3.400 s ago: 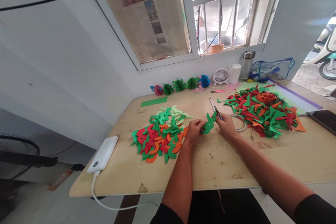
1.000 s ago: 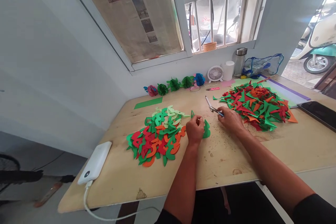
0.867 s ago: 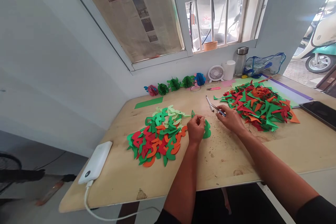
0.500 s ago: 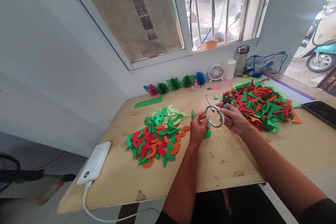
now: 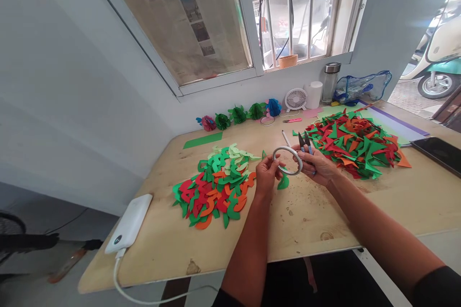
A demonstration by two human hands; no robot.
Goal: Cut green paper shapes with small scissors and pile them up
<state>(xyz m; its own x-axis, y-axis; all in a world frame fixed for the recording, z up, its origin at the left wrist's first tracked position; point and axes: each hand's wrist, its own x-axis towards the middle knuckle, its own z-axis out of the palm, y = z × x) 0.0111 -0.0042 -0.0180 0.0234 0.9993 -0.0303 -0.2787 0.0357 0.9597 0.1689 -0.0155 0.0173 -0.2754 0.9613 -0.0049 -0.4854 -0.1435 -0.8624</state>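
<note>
Head camera view: fingers of the left hand [image 5: 267,172] pinch 1 white tape roll [image 5: 299,164] right of center, as the right hand [image 5: 319,167], its grip closed, steadies the rim alongside black-bladed snips [image 5: 308,141], handling that seemingly demands light, separate control.

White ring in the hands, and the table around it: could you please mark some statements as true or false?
1. The left hand and the right hand both touch the white ring. True.
2. The black-bladed snips are in the left hand. False: the right hand holds them.
3. The small fan stands between the blue paper figure and the white cylinder. True.
4. The white power bank lies beside the phone. False: they lie at opposite sides of the table.
</note>
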